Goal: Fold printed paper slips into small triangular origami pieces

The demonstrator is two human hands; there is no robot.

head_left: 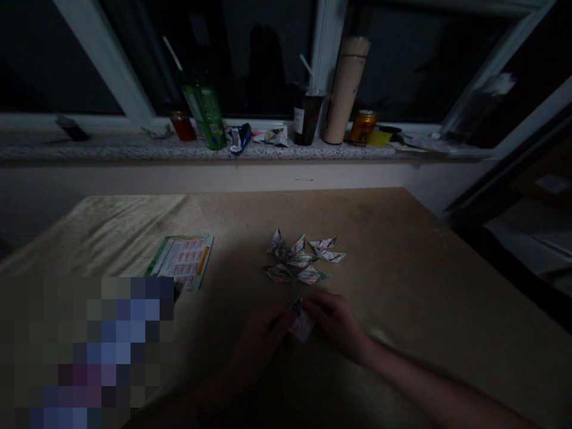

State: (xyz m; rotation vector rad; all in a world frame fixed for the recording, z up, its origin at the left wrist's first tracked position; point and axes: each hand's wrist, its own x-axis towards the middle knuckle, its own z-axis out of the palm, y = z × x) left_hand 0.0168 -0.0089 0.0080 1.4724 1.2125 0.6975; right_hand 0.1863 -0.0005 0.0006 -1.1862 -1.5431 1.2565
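Observation:
Between my two hands is a small folded piece of printed paper [302, 325], held above the table near its front. My left hand [267, 330] pinches its left edge. On the upper right side, the fingers of my right hand [333, 319] are closed on the same paper. Just beyond the hands lie several folded paper pieces [314, 274] with pointed ends, made of similar printed paper. They sit close together, some touching. Dim light hides the finer folds and parts of my left fingers.
A stack of printed sheets [190, 253] lies on the table [375, 226] to the left. Pixelation covers the lower left. Along the windowsill [152, 152] stand a green bottle [208, 116], a dark cup [307, 119], a tall beige flask [346, 89] and an orange can [362, 127].

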